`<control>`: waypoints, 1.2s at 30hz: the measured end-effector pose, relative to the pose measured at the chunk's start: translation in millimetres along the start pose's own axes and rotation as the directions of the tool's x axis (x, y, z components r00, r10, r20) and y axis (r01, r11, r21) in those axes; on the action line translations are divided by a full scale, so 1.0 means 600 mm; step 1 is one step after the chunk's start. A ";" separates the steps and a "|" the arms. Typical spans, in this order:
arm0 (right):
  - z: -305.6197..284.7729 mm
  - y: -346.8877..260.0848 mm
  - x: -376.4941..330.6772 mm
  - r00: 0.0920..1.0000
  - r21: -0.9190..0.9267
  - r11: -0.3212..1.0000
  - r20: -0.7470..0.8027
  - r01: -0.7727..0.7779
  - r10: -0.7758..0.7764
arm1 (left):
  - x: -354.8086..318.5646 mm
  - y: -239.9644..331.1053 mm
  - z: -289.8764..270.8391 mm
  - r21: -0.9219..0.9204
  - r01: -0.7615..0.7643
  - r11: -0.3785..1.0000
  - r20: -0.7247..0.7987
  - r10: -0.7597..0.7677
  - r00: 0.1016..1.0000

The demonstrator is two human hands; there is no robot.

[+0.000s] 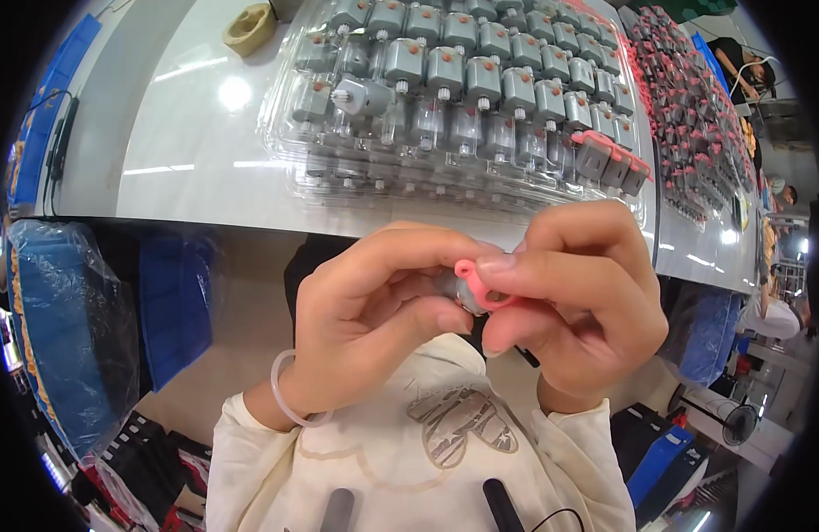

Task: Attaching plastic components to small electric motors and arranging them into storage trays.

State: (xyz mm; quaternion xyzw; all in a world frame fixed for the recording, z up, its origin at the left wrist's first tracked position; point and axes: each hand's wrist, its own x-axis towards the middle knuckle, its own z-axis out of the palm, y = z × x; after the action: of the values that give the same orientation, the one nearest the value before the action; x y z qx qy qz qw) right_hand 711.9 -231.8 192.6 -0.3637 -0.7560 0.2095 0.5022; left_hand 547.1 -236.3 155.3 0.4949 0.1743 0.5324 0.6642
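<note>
Close in front of my body, my left hand pinches a small silver motor, mostly hidden behind the fingers. My right hand grips a soft-looking pink collar with a looped end between thumb and fingers. The collar sits against the motor's end; how far it is fitted on is hard to see. Beyond my hands lies a stack of clear plastic trays with rows of small grey motors. At its near right corner, a few motors wear pink collars. One motor lies on its side across the others.
Many more pink-collared motors cover the table's right part. A tan, hollowed block sits on the white tabletop at the far left. Blue bins wrapped in plastic stand below the table's left edge. Other people are in the background at right.
</note>
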 end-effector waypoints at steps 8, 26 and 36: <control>0.006 0.010 -0.026 0.999 -0.014 0.999 -0.022 -0.036 0.036 | -0.006 -0.012 0.005 0.061 0.028 0.998 -0.035 -0.026 0.999; -0.002 0.025 -0.044 0.965 0.270 0.927 0.051 -0.260 0.256 | -0.019 -0.039 -0.016 -0.258 0.239 0.936 -0.060 -0.263 0.963; 0.003 0.034 -0.044 0.978 0.166 0.964 0.070 -0.206 0.197 | -0.024 -0.047 -0.011 -0.142 0.157 0.977 -0.113 -0.174 0.978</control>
State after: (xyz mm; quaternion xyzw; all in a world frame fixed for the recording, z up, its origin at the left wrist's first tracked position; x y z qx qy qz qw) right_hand 723.2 -238.6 161.7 -0.3884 -0.7072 0.3336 0.4876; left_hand 552.0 -244.4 124.5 0.3991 0.2205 0.5156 0.7254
